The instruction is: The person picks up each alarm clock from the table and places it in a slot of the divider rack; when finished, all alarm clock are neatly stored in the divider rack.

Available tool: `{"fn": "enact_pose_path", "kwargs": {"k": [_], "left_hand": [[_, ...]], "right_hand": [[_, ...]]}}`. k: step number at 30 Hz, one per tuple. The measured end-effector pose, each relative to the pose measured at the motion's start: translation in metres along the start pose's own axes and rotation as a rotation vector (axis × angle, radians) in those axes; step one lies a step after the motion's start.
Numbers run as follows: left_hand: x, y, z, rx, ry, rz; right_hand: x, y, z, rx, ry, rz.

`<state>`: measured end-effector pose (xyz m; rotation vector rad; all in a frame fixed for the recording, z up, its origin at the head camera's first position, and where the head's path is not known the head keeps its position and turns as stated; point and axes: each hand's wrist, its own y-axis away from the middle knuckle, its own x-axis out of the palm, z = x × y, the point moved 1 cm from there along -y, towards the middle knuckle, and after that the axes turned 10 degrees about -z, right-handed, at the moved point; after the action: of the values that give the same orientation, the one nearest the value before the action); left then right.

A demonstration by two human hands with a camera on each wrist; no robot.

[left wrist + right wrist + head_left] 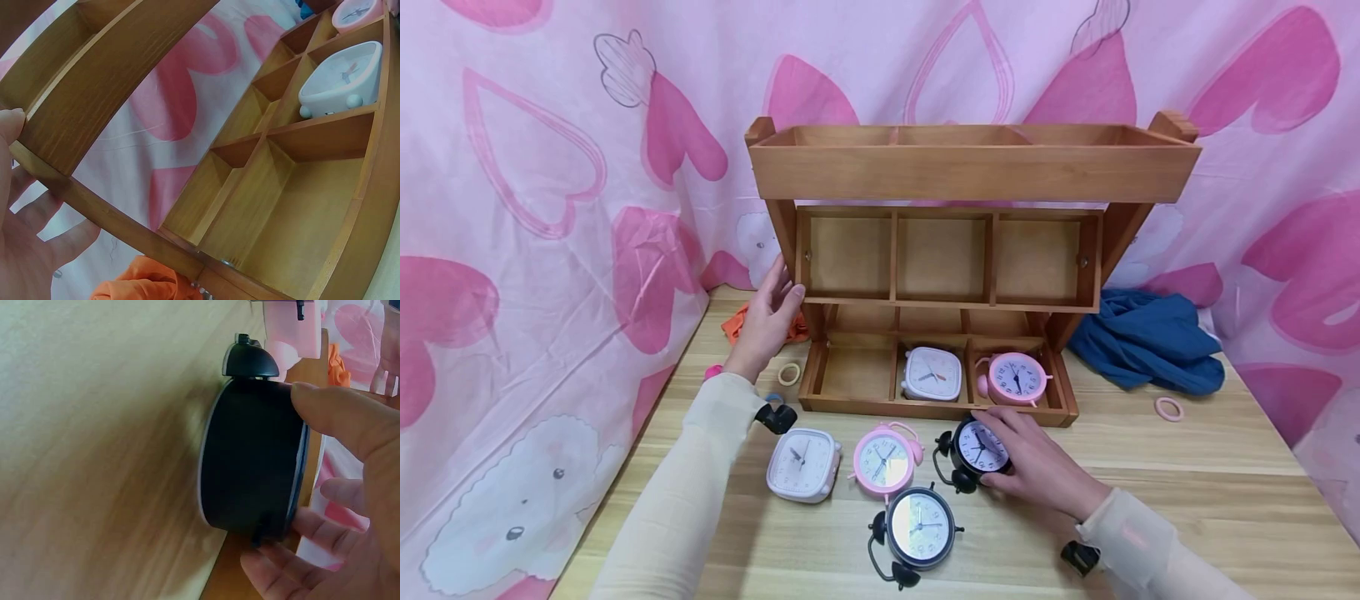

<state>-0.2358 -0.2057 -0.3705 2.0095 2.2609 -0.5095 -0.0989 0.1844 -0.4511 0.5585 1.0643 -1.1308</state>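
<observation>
With thumb and fingertips, my right hand (1041, 462) grips a black twin-bell alarm clock (981, 446) by its sides, just in front of the wooden rack. The right wrist view shows the clock's dark casing (253, 456) and one bell, close over the tabletop. My left hand (767, 321) holds the left side of the wooden rack (973, 173), thumb in front and fingers spread behind the upright in the left wrist view. In the rack's bottom row, a white square clock (932, 374) occupies the middle compartment and a pink clock (1017, 379) the right one.
On the table lie a white square clock (803, 465), a pink clock (883, 461) and another black twin-bell clock (920, 528). Orange cloth (735, 325) is left of the rack, blue cloth (1150, 342) right. Small rings (789, 374) lie about; a patterned curtain (550, 333) hangs behind.
</observation>
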Motion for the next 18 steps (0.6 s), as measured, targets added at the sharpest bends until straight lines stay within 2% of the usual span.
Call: {"fn": "enact_pose_path", "kwargs": {"k": [2, 9, 15, 18], "left_hand": [[0.0, 0.001, -0.003, -0.011, 0.006, 0.007], [-0.001, 0.013, -0.031, -0.003, 0.001, 0.028], [-0.001, 0.013, -0.032, -0.006, -0.002, 0.029], [-0.002, 0.014, -0.031, -0.016, 0.007, 0.029]], "right_hand": [[0.0, 0.0, 0.0, 0.015, 0.004, 0.014], [-0.002, 0.002, -0.001, 0.055, 0.007, 0.05], [0.003, 0.004, -0.005, 0.107, -0.034, 0.124], [0.005, 0.004, -0.005, 0.105, -0.051, 0.127]]}}
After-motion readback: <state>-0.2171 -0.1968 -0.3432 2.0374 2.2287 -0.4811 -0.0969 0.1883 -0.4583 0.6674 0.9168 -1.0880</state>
